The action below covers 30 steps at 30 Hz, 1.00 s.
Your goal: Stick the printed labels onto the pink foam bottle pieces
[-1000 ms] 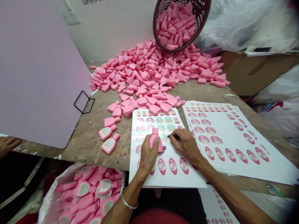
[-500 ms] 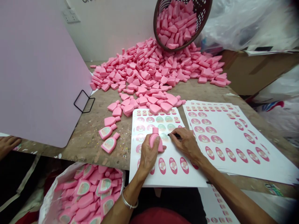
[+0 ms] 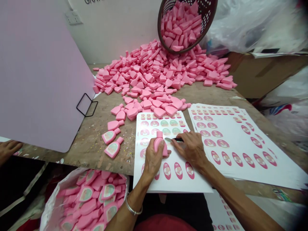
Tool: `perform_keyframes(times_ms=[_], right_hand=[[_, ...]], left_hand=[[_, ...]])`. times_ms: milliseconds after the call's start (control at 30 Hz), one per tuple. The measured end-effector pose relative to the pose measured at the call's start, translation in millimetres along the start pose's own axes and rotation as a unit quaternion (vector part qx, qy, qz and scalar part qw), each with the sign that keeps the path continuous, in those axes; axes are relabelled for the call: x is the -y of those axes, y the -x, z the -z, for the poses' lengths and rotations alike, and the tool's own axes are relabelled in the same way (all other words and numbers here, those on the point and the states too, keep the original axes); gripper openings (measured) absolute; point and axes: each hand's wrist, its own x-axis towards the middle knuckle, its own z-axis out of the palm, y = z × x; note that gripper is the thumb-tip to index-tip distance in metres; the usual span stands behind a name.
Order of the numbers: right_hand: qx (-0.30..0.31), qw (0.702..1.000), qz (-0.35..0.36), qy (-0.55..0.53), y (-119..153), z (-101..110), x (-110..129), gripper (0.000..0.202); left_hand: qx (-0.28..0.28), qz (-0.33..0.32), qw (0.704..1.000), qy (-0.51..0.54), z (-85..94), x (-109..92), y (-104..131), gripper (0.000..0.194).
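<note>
My left hand (image 3: 152,161) is closed around a small pink bottle (image 3: 159,136), held cap end up over a sheet of printed stickers (image 3: 156,186). No label shows on the bottle's visible side. Between the fingers of my right hand (image 3: 192,149) is a thin black-handled tool (image 3: 178,139), its kind unclear. The tool's far end reaches a pale green sticker (image 3: 167,140) just right of the bottle; whether that sticker is lifted cannot be told. Two labelled bottles (image 3: 112,149) lie to the left on the table.
Loose pink bottles (image 3: 149,77) are heaped at the back beneath a tipped brown basket (image 3: 160,29). More sticker sheets (image 3: 231,141) lie on the right. A white sack (image 3: 51,205) of bottles stands below left. Another person's hand (image 3: 9,147) rests beside a pale panel (image 3: 43,80).
My right hand has shifted and turned slightly, so the black tool shows more and points left over the green sticker. The left hand and its bottle have hardly moved.
</note>
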Motion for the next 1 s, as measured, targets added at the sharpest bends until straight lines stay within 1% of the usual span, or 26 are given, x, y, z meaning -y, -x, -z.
perform_keyframes(times_ms=[133, 200, 267, 333, 433, 467, 500, 533, 600, 667, 800, 1000], right_hand=[[0.033, 0.998, -0.048, 0.004, 1, -3, -2, 0.015], [0.050, 0.997, -0.054, -0.037, 2, -7, -4, 0.017], [0.058, 0.989, -0.080, -0.106, 1, -9, -6, 0.020], [0.063, 0.969, -0.144, -0.191, -1, -7, -7, 0.025], [0.076, 0.908, -0.268, -0.312, -8, 4, -4, 0.031], [0.075, 0.891, -0.295, -0.338, -11, 10, -1, 0.033], [0.073, 0.880, -0.309, -0.354, -14, 17, 3, 0.033], [0.074, 0.875, -0.312, -0.362, -17, 24, 9, 0.033], [0.084, 0.877, -0.298, -0.367, -21, 36, 22, 0.033], [0.101, 0.878, -0.279, -0.376, -24, 44, 36, 0.032], [0.106, 0.883, -0.245, -0.387, -24, 48, 52, 0.026], [0.110, 0.885, -0.241, -0.383, -24, 46, 55, 0.022]], left_hand=[[0.000, 0.003, 1.000, -0.009, 0.6, -1, 1, 0.037], [0.000, 0.003, 1.000, -0.011, 0.6, -1, 1, 0.038], [-0.001, 0.004, 1.000, -0.009, 0.4, -1, 0, 0.039], [-0.005, 0.008, 1.000, 0.001, 0.7, -1, 0, 0.040], [-0.012, 0.019, 0.999, 0.028, 2.7, 0, 1, 0.044], [-0.013, 0.020, 0.998, 0.052, 3.6, 0, 2, 0.046], [-0.013, 0.023, 0.996, 0.085, 4.6, 0, 3, 0.048], [-0.010, 0.027, 0.992, 0.127, 5.5, -1, 5, 0.052], [0.001, 0.039, 0.977, 0.212, 7.0, -3, 8, 0.057], [0.017, 0.050, 0.962, 0.267, 7.8, -7, 12, 0.058], [0.040, 0.054, 0.952, 0.300, 9.2, -15, 18, 0.057], [0.046, 0.055, 0.950, 0.304, 11.0, -15, 21, 0.058]])
